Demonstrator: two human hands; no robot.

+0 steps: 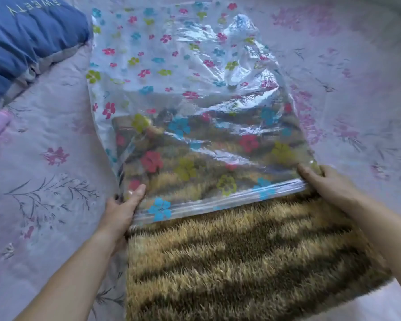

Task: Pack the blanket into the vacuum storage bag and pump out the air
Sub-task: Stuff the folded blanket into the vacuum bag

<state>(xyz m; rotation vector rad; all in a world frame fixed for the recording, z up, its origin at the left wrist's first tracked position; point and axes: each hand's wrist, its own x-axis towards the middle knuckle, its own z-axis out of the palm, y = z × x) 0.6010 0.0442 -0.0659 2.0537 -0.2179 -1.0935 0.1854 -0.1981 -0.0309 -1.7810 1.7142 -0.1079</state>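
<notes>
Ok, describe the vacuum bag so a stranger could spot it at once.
On the pale floral bedsheet, beyond the furry brown-and-tan striped blanket, lies a clear crinkled plastic bag with the blanket's far end inside its mouth. Only it is see-through, printed with bright pink, blue and green flowers.

head view; looks down, close
</notes>
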